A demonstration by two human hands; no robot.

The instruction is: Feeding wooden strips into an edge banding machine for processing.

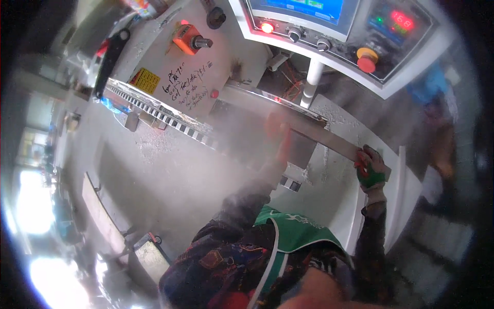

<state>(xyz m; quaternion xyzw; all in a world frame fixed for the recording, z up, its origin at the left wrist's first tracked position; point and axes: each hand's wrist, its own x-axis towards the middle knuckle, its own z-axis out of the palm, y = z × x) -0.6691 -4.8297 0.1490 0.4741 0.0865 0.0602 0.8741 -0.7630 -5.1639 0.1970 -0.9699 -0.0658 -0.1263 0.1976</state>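
A long flat grey bar (337,141) lies slantwise across the machine bed, running from the upper middle down to the right. My right hand (371,167), in a green and red work glove, is closed round the bar's right end. My left hand (279,135) reaches to the middle of the bar. A pale haze blurs it, and its fingers cannot be made out. Below the bar, a dark square plate (302,148) is partly hidden by my left hand and the haze.
Above right hangs a control panel (309,41) with a lit screen, knobs and a red stop button (366,63). An orange device (188,40) and a yellow label (145,81) are on the machine's white surface. A black-and-white checked rail (159,116) runs along the left. White crumbs lie scattered.
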